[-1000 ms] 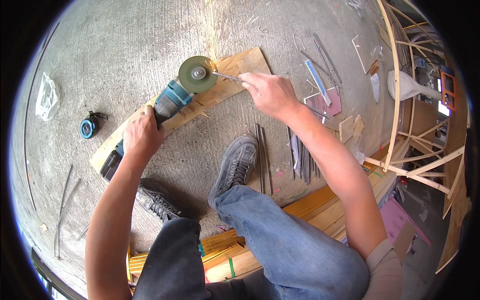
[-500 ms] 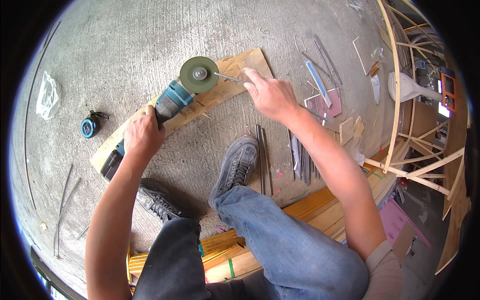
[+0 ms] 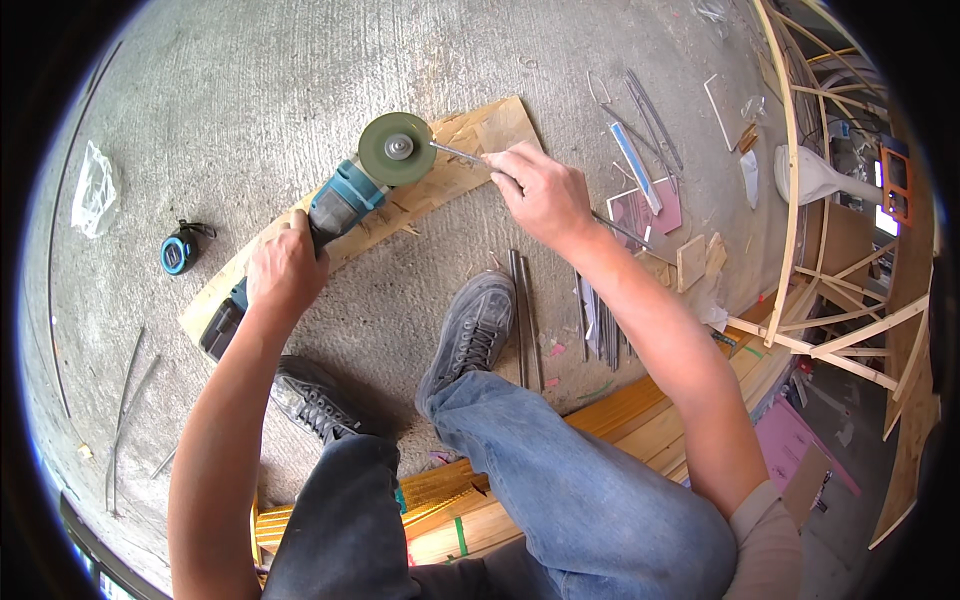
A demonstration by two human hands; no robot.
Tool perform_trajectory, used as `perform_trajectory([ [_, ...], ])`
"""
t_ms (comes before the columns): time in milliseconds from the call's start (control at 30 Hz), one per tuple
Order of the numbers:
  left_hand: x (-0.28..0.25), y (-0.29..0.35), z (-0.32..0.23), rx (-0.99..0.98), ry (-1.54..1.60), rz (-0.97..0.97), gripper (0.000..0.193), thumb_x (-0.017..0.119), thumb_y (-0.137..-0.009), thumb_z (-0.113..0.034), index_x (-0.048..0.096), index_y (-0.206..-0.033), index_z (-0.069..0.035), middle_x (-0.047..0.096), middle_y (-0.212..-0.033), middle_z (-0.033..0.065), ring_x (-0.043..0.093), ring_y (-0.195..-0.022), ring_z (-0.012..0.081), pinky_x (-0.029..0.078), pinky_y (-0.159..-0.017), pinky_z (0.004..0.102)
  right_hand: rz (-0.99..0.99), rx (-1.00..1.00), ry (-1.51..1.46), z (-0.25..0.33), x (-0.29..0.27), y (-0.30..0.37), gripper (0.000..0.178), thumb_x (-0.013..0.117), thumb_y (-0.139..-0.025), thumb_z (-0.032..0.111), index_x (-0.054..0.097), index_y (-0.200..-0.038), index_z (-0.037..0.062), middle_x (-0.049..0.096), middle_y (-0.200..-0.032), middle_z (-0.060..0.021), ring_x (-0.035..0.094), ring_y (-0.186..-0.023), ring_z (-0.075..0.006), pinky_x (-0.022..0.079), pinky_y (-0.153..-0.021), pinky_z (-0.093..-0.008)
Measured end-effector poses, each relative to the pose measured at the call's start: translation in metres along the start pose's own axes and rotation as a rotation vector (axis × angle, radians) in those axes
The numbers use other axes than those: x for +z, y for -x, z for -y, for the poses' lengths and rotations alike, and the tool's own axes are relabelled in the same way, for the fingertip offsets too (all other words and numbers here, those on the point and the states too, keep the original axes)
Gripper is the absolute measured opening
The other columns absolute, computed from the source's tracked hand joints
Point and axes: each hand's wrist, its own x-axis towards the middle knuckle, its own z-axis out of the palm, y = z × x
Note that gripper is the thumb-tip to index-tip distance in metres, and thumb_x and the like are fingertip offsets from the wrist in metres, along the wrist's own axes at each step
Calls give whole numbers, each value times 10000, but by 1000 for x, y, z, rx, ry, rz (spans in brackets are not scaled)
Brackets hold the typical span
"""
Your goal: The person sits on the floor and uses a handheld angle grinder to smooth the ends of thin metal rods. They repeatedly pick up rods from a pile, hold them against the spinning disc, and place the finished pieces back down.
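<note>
My left hand (image 3: 287, 265) is wrapped round the body of a teal and black angle grinder (image 3: 345, 205), which lies along a wooden board (image 3: 440, 190) on the concrete. At the grinder's far end a green-grey disc (image 3: 397, 149) faces up. Between the fingers of my right hand (image 3: 545, 195) is a thin metal rod (image 3: 458, 153); its left tip meets or nearly meets the right rim of the disc. The rod's other end comes out behind my right wrist. Whether the disc spins I cannot tell.
A tape measure (image 3: 179, 252) and a clear plastic bag (image 3: 93, 190) lie at the left. Several metal rods (image 3: 600, 325) rest right of my shoe (image 3: 470, 325). A blue-and-white strip (image 3: 637, 168) crosses a pink sheet (image 3: 660, 210). Timber planks (image 3: 640, 430) run beneath my legs; a wooden frame (image 3: 795, 200) stands right.
The fingers of my right hand have curled in closer round the rod, and its index finger is no longer raised. My left hand and the grinder stay put.
</note>
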Motion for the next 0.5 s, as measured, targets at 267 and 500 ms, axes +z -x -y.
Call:
perform_trajectory([
  [267,4,-1,2,3,5,-23,351,662,-855,-229,497,-1077,-12,665,-994,243,662,-946,426,521,-820,500,60,-13,-18,-2,-1,-2,140,619,-924,161,699,-1032,125,695,-901,-57,702,-729,-302,573,-616,-413],
  [500,-2,-1,-2,-13,-21,24,355,651,-872,-238,515,-1107,-10,671,-1021,234,669,-959,412,529,-832,490,138,10,-11,1,-8,-6,167,566,-947,173,675,-1047,95,699,-916,-91,699,-750,-337,565,-636,-447],
])
